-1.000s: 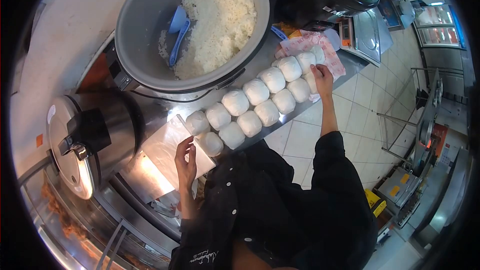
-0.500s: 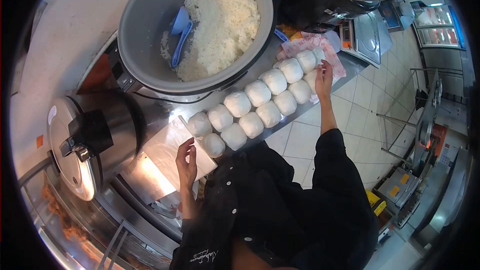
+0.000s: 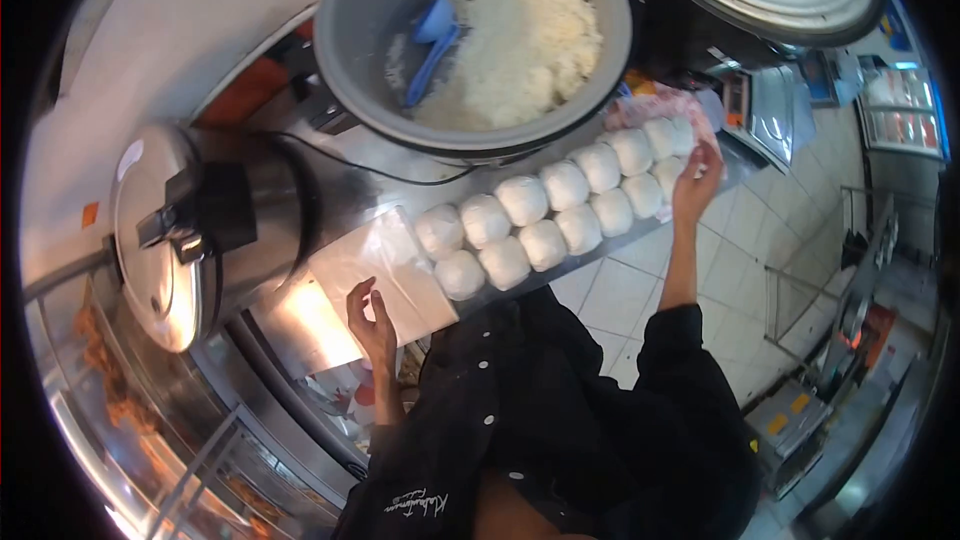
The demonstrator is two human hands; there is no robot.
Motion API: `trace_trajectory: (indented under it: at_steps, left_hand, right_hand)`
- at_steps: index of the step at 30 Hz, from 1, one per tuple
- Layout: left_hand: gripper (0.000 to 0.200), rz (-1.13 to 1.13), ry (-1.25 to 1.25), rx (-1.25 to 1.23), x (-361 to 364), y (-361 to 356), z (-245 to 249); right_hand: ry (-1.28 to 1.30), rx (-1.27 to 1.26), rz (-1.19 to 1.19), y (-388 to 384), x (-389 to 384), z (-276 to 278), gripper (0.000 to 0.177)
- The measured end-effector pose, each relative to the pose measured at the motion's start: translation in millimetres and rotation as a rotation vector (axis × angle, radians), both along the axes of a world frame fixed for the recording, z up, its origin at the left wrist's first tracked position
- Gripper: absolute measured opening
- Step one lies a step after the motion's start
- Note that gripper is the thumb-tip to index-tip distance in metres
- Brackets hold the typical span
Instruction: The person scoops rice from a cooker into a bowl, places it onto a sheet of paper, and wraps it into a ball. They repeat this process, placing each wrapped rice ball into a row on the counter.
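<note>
The balls (image 3: 522, 200) lay on the bench (image 3: 350, 197) in 2 slanting rows, close side by side, and they looked white, with a smooth and a little shiny surface. The left hand (image 3: 374, 328) was above the sheets (image 3: 405, 265), near the end of the rows; its fingers were bent, with a wide gap to the thumb, and nothing was seen between them. If this hand touched the sheets, I could not tell. The right hand (image 3: 697, 185) was at the other end of the rows, with its fingers quite narrow and directly beside the last balls. It covered part of them, so I could not tell if it held 1 of them. Under that end was the pink paper (image 3: 640, 112), and just beyond it stood the scale (image 3: 772, 120). Behind the rows was the open pot (image 3: 347, 65), with rice (image 3: 530, 40) heaped mostly at its right side and 1 blue spoon (image 3: 430, 68) inside, beside the rice. The closed cooker (image 3: 252, 220) stood to the left of the sheets, and 1 black cable (image 3: 375, 168) ran over the bench between the cooker and the pot.
</note>
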State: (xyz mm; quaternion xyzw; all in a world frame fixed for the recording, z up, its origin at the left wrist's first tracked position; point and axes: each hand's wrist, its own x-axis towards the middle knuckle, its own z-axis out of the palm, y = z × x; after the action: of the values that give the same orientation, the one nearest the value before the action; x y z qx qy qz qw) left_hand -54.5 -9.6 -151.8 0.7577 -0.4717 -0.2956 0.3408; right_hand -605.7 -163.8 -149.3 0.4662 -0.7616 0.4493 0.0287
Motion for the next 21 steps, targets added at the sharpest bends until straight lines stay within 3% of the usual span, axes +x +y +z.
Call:
trace_trajectory:
  at_steps: [2, 3, 5, 7, 9, 10, 12, 14, 16, 18, 19, 21]
  left_hand:
    - [0.043, 0.195, -0.274, -0.046, 18.4, 24.4, -26.1]
    - [0.043, 0.212, -0.29, -0.044, 27.1, 35.8, -40.4]
    - [0.062, 0.314, -0.582, 0.048, 48.5, 57.4, -65.7]
    - [0.085, 0.275, -0.475, 0.088, 69.1, 78.8, -100.4]
    - [0.092, 0.188, -0.481, 0.102, 66.9, 87.2, -111.9]
    - [0.092, 0.157, -0.543, 0.081, 60.3, 88.4, -107.9]
    - [0.091, 0.151, -0.564, 0.09, 51.4, 82.1, -96.7]
    - [0.088, 0.123, -0.556, 0.069, 45.6, 78.0, -87.0]
    - [0.089, 0.139, -0.543, 0.061, 45.8, 81.1, -85.1]
    - [0.089, 0.155, -0.532, 0.041, 47.3, 80.1, -86.5]
    - [0.089, 0.161, -0.533, 0.035, 47.1, 81.1, -88.5]
    - [0.089, 0.174, -0.528, 0.024, 47.5, 83.2, -90.8]
  right_hand:
    - [0.035, -0.115, 0.076, -25.9, 51.0, 67.7, 0.024]
    - [0.032, -0.196, 0.207, -41.2, 80.7, 104.4, 0.022]
    - [-0.059, -0.252, 0.478, -73.6, 136.1, 158.9, 0.02]
    - [-0.076, -0.196, 0.766, -111.8, 185.8, 193.7, 0.019]
    - [0.107, 0.262, 0.956, -149.7, 223.4, 212.6, 0.024]
    - [0.211, 0.477, 1.024, -171.6, 243.0, 213.3, 0.027]
    - [0.468, 0.539, 1.23, -229.7, 259.3, 162.7, 0.035]
    - [0.669, 0.694, 1.236, -257.3, 282.5, 124.6, 0.039]
    - [0.727, 0.791, 1.358, -277.7, 298.1, 97.0, 0.035]
    - [0.696, 1.144, 1.25, -324.0, 310.8, 32.0, 0.035]
    - [0.717, 1.132, 1.246, -324.6, 321.1, 38.8, 0.035]
    - [1.389, 1.257, 1.226, -313.6, 334.8, 46.8, 0.036]
